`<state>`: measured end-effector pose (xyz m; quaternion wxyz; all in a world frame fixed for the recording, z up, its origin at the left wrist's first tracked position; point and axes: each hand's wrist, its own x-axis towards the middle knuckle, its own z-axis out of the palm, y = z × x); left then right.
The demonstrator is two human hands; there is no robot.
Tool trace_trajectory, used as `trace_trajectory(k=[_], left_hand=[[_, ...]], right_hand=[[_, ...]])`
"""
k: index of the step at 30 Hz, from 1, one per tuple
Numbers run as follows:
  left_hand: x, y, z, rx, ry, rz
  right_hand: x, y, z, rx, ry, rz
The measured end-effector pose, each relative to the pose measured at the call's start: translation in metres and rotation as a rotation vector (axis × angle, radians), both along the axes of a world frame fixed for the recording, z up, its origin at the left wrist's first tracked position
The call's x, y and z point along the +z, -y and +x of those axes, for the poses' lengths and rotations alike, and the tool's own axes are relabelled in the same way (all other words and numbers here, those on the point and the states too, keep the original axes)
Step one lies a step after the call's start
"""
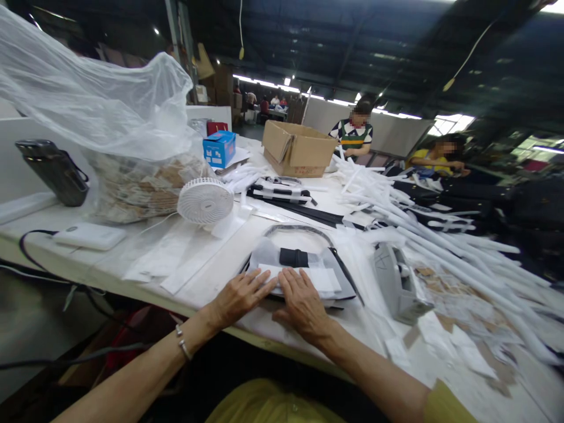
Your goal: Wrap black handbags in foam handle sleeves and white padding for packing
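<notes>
My left hand (241, 296) and my right hand (302, 305) lie flat, side by side, on a white sheet (308, 279) near the table's front edge. The sheet sits on a flat black-and-white strapped item (299, 252) with a curved black band (297, 230) and a black fabric piece (294, 257). Neither hand grips anything. Its lower part is hidden under my fingers. Beyond it lie more black straps with white bands (282, 192). To my right, a grey plastic tape dispenser (400, 283) stands near my right hand.
Long white tubes (458, 249) are heaped across the table's right side. A white desk fan (205, 201), a power bank (89, 236), a clear plastic bag of scraps (141, 191) and a cardboard box (296, 148) stand on the table. Co-workers (356, 130) sit beyond it.
</notes>
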<state>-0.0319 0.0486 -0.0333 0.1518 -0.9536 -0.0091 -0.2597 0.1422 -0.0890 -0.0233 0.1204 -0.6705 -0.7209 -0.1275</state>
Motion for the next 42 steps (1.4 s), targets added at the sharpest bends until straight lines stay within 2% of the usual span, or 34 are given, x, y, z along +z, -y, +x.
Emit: trace_trajectory(k=[6,13,15,17,20,22,27,32,34,37,40,42], left_hand=[[0.015,-0.004,0.009,0.001,-0.022,-0.053],[0.016,-0.001,0.01,0.014,-0.021,-0.143],[0.019,0.0,0.007,0.028,-0.021,-0.291],[0.022,-0.002,0.005,0.11,0.0,-0.572],[0.026,-0.012,0.005,0.365,0.098,-0.933],[0.025,-0.023,0.01,0.509,0.124,-1.015],[0.031,-0.039,0.03,0.683,0.036,-1.042],[0.044,-0.04,0.047,0.735,-0.043,-0.96],[0.042,-0.041,0.049,0.735,-0.056,-0.932],[0.031,-0.044,0.049,0.704,-0.044,-0.891],[0.021,-0.044,0.045,0.66,0.012,-0.838],[0.021,-0.04,0.043,0.621,0.076,-0.783]], right_hand=[[0.001,-0.004,0.005,-0.03,0.017,0.063],[-0.005,-0.009,0.009,-0.017,0.101,0.12],[-0.006,-0.009,0.01,0.0,0.097,0.117],[-0.006,-0.008,0.01,0.003,0.092,0.112],[-0.005,-0.007,0.01,0.002,0.085,0.1],[-0.005,-0.007,0.009,-0.002,0.08,0.092],[-0.006,-0.007,0.007,-0.02,0.08,0.109],[-0.004,-0.006,0.005,-0.024,0.1,0.104],[-0.003,-0.006,0.004,-0.029,0.111,0.104],[-0.003,-0.006,0.003,-0.029,0.122,0.1],[-0.006,-0.006,0.001,-0.017,0.133,0.104],[-0.009,-0.006,0.001,-0.01,0.143,0.123]])
